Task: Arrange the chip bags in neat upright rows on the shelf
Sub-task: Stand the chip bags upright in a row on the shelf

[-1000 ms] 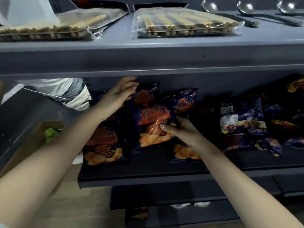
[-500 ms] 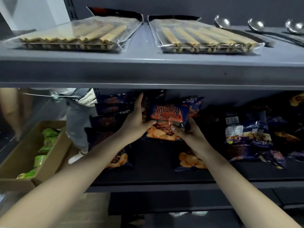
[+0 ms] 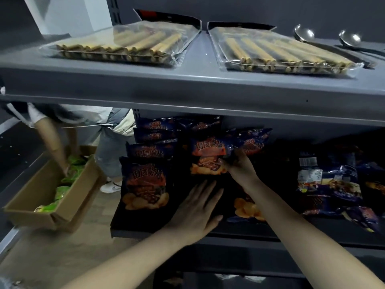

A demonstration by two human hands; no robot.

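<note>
At lower left of the frame, a box [image 3: 68, 207] of green packs sits off the shelf [image 3: 277, 236]. At centre left a row [image 3: 145, 180] of bags stands upright. The left hand [image 3: 198, 209] is flat and low over the shelf, fingers [image 3: 205, 189] straight, slightly spread, holding nothing. Up and right of it, the right hand [image 3: 239, 166] pinches the held bag [image 3: 207, 157] at its right edge, long axis upright. A flat bag [image 3: 246, 207] lies under the right forearm, just right of the left thumb, so the left hand looks nearer.

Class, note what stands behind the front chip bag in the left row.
Behind the front chip bag more matching bags stand in line, only their top bands showing. Their lower parts are covered, so the row's depth stays unclear.
</note>
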